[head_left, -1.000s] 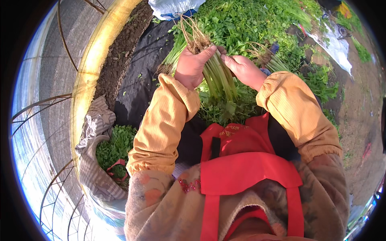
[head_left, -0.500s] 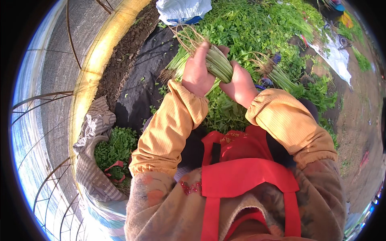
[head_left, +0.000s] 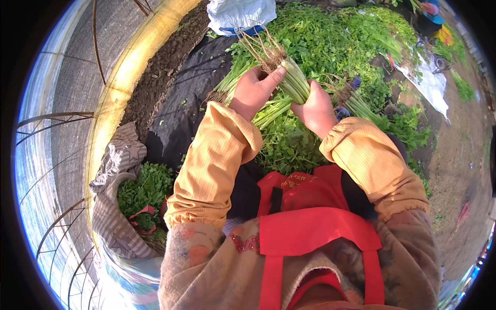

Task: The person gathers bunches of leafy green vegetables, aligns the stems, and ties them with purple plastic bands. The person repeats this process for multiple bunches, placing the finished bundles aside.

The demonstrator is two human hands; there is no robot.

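A bunch of leafy stalks that look like celery (head_left: 293,78) is held up in front of me, tilted, with its thin brown roots at the upper left. My left hand (head_left: 254,92) grips it close to the roots, the thumb lying along the stalks. Lower down, my right hand (head_left: 316,109) is closed round the stalks, its thumb pointing up. The leafy end hangs below, between my hands, over more greens. To the right of my right hand lies another rooted bunch (head_left: 359,105), with a dark blue item (head_left: 355,82) beside it.
Loose greens (head_left: 320,44) are heaped beyond my hands. A white bag (head_left: 240,14) stands at the far side, on the edge of a black ground sheet (head_left: 188,93). On the left is a striped cloth sack (head_left: 116,222) of greens. A white sheet (head_left: 431,85) lies at right.
The bunch has tipped more upright and shifted slightly right. My left hand has turned and now sits lower on its left side, with the root clump more exposed.
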